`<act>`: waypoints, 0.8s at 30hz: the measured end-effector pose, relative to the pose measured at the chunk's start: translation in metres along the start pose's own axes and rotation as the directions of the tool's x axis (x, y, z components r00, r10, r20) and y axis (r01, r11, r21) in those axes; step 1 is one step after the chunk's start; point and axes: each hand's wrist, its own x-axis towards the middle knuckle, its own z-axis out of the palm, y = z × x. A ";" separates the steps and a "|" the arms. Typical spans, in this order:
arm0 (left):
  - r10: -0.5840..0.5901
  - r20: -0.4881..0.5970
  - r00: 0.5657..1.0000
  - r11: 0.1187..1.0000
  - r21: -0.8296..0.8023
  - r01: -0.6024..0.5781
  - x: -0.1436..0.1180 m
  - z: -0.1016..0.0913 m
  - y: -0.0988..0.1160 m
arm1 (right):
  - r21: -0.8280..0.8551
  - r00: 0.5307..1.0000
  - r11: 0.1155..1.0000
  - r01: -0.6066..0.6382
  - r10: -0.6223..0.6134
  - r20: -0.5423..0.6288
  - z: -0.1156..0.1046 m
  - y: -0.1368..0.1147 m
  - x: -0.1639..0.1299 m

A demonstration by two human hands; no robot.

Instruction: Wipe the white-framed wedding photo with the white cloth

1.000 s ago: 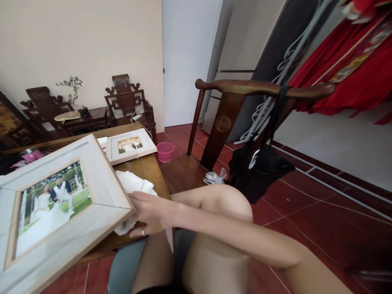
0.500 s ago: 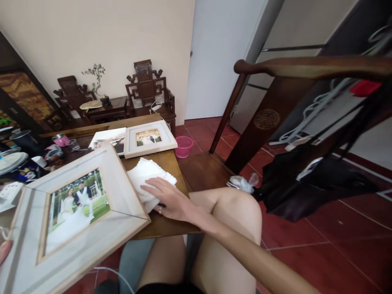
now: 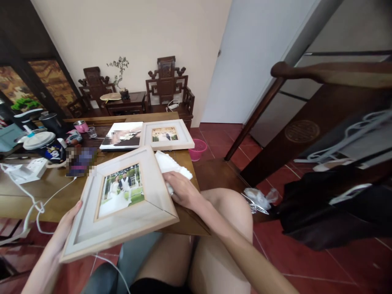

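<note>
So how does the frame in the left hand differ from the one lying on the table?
The held frame is tilted, gripped at its left edge by the left hand; the smaller frame lies flat on the table, untouched. The held frame looks bigger, though it is nearer the camera. The right hand rests on a white cloth beside the held frame. Both have pale wooden borders around a photo of a couple.

Soft, even daylight fills the room, brightest on the pale wall [image 3: 147, 36] and the white door [image 3: 245, 61] at the far side. Shadows are faint and there is no hard glare. The dark cabinet [image 3: 27, 77] at far left sits dim. Straight lines bow toward the edges, and the chair [image 3: 330, 106] at right looks stretched and slightly soft.
</note>
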 end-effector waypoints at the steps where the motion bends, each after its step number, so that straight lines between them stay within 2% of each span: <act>1: 0.000 0.012 1.000 0.987 -0.163 0.002 -0.001 0.001 0.000 | -0.005 1.000 1.000 -0.004 0.004 -0.029 -0.002 0.005 0.000; 2: 0.002 0.018 1.000 0.961 -0.275 0.003 -0.001 0.001 0.001 | -0.012 0.998 1.000 -0.010 0.009 -0.057 -0.003 0.009 -0.001; 3: 0.000 0.025 1.000 0.948 -0.318 0.008 -0.002 0.001 0.001 | -0.022 0.996 1.000 -0.017 0.015 -0.083 -0.005 0.011 -0.003; 8: -0.016 0.040 0.999 0.932 -0.360 0.029 -0.006 -0.003 0.002 | -0.081 0.992 0.995 -0.061 0.051 -0.119 -0.012 0.003 -0.011; 11: -0.031 0.023 0.999 0.931 -0.363 0.037 -0.007 -0.010 0.004 | -0.092 0.996 0.994 -0.062 0.056 -0.072 -0.014 -0.007 -0.012; 14: 0.006 -0.026 1.000 0.944 -0.330 -0.014 -0.004 -0.021 0.004 | -0.066 0.997 0.996 -0.062 0.060 -0.041 -0.012 -0.015 -0.005; 18: 0.046 -0.043 0.998 0.964 -0.261 -0.055 -0.001 -0.029 0.004 | 0.040 0.988 0.993 -0.112 0.115 -0.105 -0.015 -0.013 0.009; 21: 0.061 -0.043 0.997 0.962 -0.265 -0.070 -0.002 -0.028 0.005 | 0.180 0.940 0.964 -0.195 0.236 -0.246 -0.032 -0.004 0.013; 24: 0.071 -0.052 0.996 0.955 -0.286 -0.083 0.000 -0.026 0.007 | 0.355 0.819 0.889 -0.290 0.422 -0.389 -0.060 0.003 0.011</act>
